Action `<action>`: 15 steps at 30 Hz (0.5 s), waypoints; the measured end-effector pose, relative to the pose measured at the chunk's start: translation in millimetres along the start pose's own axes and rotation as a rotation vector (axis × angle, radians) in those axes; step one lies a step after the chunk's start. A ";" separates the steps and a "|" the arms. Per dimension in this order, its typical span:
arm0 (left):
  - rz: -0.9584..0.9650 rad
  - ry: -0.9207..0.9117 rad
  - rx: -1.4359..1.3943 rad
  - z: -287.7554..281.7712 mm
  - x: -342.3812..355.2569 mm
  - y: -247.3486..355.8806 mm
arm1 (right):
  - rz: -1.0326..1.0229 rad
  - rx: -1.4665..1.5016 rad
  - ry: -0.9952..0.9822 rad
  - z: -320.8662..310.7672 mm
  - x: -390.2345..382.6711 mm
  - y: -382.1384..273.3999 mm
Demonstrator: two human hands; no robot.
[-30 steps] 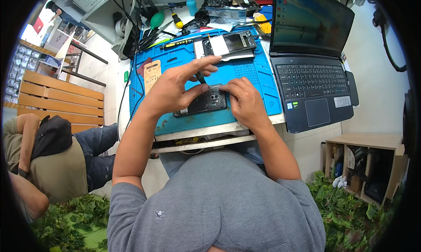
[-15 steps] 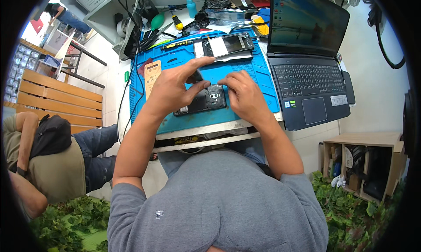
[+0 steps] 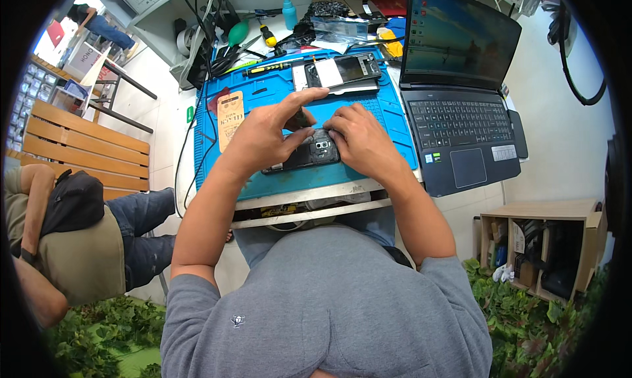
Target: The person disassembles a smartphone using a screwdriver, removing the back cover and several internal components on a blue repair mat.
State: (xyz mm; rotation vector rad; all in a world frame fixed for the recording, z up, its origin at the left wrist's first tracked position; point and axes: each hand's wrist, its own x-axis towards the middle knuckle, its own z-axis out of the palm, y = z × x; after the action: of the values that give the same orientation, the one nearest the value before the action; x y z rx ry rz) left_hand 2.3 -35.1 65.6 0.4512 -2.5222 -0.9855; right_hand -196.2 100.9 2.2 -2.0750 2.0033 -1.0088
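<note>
To your left, a tan rectangular card with dark print (image 3: 230, 118) lies on the blue work mat (image 3: 283, 190). Your left hand (image 3: 260, 138) arches over the left part of an opened black phone (image 3: 299, 158), its index finger stretched out to the right above the mat and its thumb angled down near the phone's upper edge. Between that thumb and the bent fingers you grip a small, dark, flat piece (image 3: 302, 119), mostly hidden. The phone lies flat, its camera window facing up near its right end. Your right hand (image 3: 366, 144) comes in from the right, fingers bent and bunched at the phone's upper right corner; you cover the contact, so I cannot tell whether they pinch anything. Further right stands an open black laptop (image 3: 469, 167).

Compared with half a second ago, your left hand keeps nearly the same arch, while the dark piece shows at a changed angle. Your right hand's fingers have closed in, now overlapping the phone's corner.
</note>
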 end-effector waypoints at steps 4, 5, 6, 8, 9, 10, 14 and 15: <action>0.157 0.092 -0.058 5.5 -1.1 -6.0 | 0.007 -0.008 -0.010 1.5 0.5 -1.2; 0.100 0.070 -0.008 4.6 -2.1 -5.9 | 0.008 -0.011 -0.011 1.2 0.4 -1.2; 0.044 0.047 0.042 2.4 -3.8 -5.2 | 0.011 -0.014 -0.017 0.7 0.3 -1.3; 0.034 0.045 0.045 1.3 -4.3 -4.8 | 0.014 -0.018 -0.027 -0.3 1.9 -2.1; 0.081 0.063 -0.003 2.9 -3.3 -5.4 | 0.014 -0.017 -0.026 -0.7 2.6 -2.7; 0.127 0.081 -0.052 3.9 -3.0 -5.7 | 0.013 -0.014 -0.025 -0.5 3.1 -3.3; 0.101 0.062 0.062 0.8 -4.5 -6.6 | 0.000 -0.010 -0.017 -1.6 5.1 -4.0; 0.136 0.079 0.036 3.8 -4.0 -10.4 | -0.008 -0.010 -0.009 -1.2 6.1 -3.7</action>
State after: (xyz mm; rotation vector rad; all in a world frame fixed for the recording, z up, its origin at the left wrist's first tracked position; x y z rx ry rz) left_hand 5.6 -38.5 54.9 0.3183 -2.4662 -0.8565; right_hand -194.1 96.3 7.3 -2.0904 2.0008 -0.9910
